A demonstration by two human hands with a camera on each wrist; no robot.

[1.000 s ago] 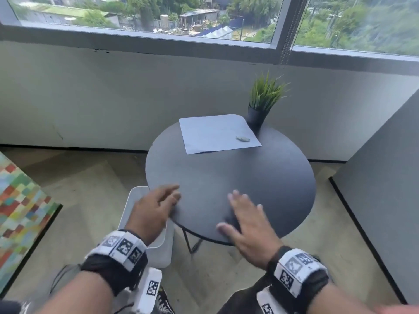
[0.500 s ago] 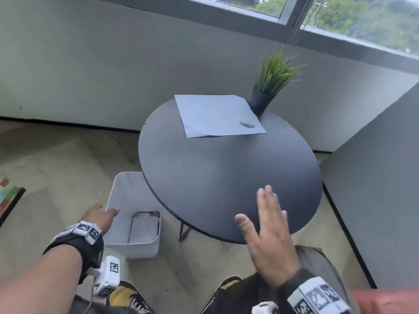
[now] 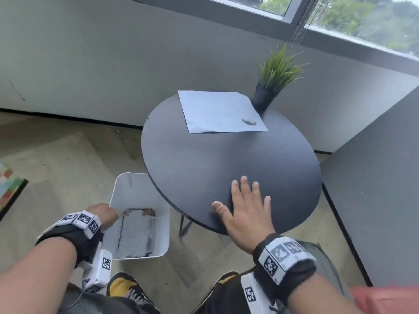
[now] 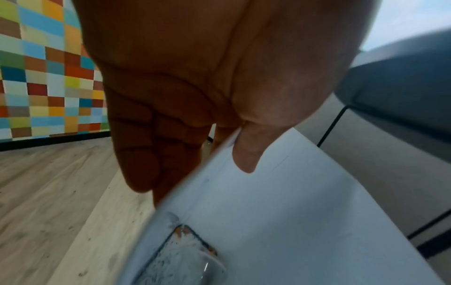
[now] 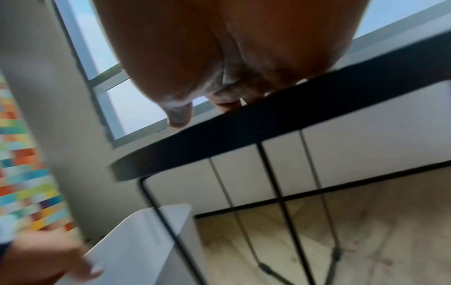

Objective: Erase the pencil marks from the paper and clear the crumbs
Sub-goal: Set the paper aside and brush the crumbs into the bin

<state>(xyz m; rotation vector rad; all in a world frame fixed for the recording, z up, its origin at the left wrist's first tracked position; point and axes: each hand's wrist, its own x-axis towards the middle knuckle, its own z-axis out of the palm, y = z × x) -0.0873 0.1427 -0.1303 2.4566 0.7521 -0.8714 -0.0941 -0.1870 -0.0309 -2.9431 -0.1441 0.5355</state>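
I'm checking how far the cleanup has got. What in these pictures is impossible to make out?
- Pencil marks on the paper: too far and small in the head view.
- Crumbs on the table: none discernible, too small.
- Small pale object on the paper: too small to identify.
- Left hand fingers in the head view: hidden behind the white bin rim.

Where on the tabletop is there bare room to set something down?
Free: the broad dark middle of the round table, between the paper and the right hand at the near edge. Crowded: the far side, with paper, eraser and potted plant.
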